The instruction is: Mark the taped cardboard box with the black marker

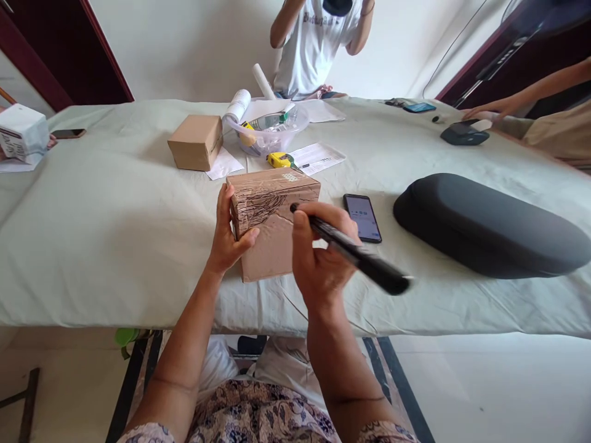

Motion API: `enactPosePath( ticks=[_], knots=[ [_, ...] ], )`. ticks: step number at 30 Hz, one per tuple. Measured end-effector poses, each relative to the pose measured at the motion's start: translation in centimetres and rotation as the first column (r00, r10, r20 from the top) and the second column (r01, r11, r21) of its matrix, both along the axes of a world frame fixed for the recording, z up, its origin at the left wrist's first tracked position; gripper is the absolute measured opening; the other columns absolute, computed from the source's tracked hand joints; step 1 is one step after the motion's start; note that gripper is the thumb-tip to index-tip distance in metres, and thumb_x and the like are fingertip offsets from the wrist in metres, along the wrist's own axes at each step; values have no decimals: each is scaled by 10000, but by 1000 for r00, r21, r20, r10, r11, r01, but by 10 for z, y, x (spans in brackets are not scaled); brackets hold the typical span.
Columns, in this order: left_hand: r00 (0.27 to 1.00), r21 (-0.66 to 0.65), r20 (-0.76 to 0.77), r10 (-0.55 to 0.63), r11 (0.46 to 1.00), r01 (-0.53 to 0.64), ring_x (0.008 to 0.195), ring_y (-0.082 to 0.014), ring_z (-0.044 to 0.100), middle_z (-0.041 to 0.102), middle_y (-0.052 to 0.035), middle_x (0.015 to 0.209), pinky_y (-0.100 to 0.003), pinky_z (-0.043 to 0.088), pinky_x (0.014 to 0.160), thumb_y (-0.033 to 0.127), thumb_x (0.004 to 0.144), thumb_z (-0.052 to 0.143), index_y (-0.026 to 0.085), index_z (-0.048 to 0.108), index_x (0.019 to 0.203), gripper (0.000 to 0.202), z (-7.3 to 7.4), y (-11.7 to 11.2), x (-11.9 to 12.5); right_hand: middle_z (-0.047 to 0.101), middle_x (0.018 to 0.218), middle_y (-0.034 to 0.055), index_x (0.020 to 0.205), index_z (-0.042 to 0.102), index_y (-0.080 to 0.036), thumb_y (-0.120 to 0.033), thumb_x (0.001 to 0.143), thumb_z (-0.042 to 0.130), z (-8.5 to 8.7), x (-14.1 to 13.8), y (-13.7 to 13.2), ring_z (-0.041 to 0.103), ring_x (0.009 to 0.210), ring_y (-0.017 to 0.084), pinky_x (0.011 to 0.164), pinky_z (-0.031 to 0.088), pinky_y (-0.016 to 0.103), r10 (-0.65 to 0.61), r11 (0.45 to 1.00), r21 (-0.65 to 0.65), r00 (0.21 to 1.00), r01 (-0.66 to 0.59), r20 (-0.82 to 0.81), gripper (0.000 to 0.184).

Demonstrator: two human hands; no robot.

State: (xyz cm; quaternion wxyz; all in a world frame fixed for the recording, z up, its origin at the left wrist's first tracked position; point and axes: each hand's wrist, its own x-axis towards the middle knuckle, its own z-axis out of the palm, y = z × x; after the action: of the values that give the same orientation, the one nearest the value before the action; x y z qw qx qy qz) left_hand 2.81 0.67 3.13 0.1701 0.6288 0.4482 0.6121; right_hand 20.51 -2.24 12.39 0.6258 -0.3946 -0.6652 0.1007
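A brown cardboard box (268, 252) stands on the cloth-covered table in front of me, its near face and top edge showing. Dark scribbled lines cover the upper left of the near face. My left hand (231, 237) grips the box's left edge, thumb on the near face and fingers around the side. In my right hand (323, 252) is a black marker pen (369, 261), its tip at the upper right of that face. Whether the tip touches the cardboard I cannot tell. A smartphone (362, 216) with a lit screen lies just right of the box.
Behind the box are a yellow tape measure (279, 160), papers (318, 157), another cardboard box (196, 143) and a plastic bowl (300, 123) of supplies. A large black case (489, 224) lies to the right. People are at the far side and both ends of the table.
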Motion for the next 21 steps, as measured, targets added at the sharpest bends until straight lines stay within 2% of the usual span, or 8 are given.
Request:
enactPosePath(
  ticks=[3,6,7,9,11,14,17,21],
  knots=[
    [1000,18,-4,-27,999,27,1631,-343,183,160,-69,1750,-549,304,1277,649,879,676,430,155,1617,929,1,-1,-1,688,828,-2,910,694,-274,-390,972,652,-5,24,8,632,767,178,864,511,372,-49,999,-14,998,48,-43,139],
    [1000,21,4,-22,1000,22,1640,-349,140,164,-63,1746,-550,281,1287,654,863,691,435,159,1613,945,1,-1,-1,690,905,24,1017,710,-257,-366,996,579,-24,48,40,653,879,213,879,509,386,-234,970,-74,970,230,-62,172],
    [1000,17,7,-27,1000,27,1643,-347,128,169,-61,1744,-552,272,1291,651,860,694,437,153,1613,952,1,-1,-2,698,943,37,1089,712,-253,-325,1012,516,-33,56,54,655,934,229,896,506,397,-278,951,-136,961,277,11,222],
    [999,6,10,-37,999,37,1647,-335,118,184,-57,1741,-551,251,1302,647,856,697,439,138,1615,966,2,-2,-2,707,979,71,1140,728,-229,-175,992,396,-55,69,80,649,973,247,901,490,406,-288,888,-284,918,362,272,367],
    [999,3,14,-47,999,47,1648,-324,125,198,-50,1738,-547,231,1312,644,854,699,442,132,1615,970,2,-3,-2,722,1058,110,1227,732,-219,-36,923,353,-76,79,99,638,1037,267,920,466,413,-125,804,-436,833,404,539,519],
    [998,9,30,-60,998,59,1634,-315,196,224,-42,1733,-531,223,1319,626,854,704,446,137,1614,966,3,-5,-2,717,1146,138,1251,747,-254,-8,915,352,-98,86,107,611,1115,291,937,438,421,141,752,-528,687,395,713,574],
    [998,-12,43,-51,999,52,1611,-310,266,251,-40,1724,-508,226,1324,632,846,706,434,111,1627,1001,7,-5,0,691,1224,152,1219,767,-281,-98,972,389,-107,88,104,575,1168,310,965,420,446,192,756,-530,643,385,741,486],
    [995,-38,83,-59,997,62,1611,-313,269,264,-26,1725,-491,262,1318,627,847,705,432,76,1637,1029,11,-7,3,668,1292,140,1278,740,-302,-126,978,390,-110,89,104,558,1186,309,984,425,458,190,754,-551,683,358,705,493]
  ],
)
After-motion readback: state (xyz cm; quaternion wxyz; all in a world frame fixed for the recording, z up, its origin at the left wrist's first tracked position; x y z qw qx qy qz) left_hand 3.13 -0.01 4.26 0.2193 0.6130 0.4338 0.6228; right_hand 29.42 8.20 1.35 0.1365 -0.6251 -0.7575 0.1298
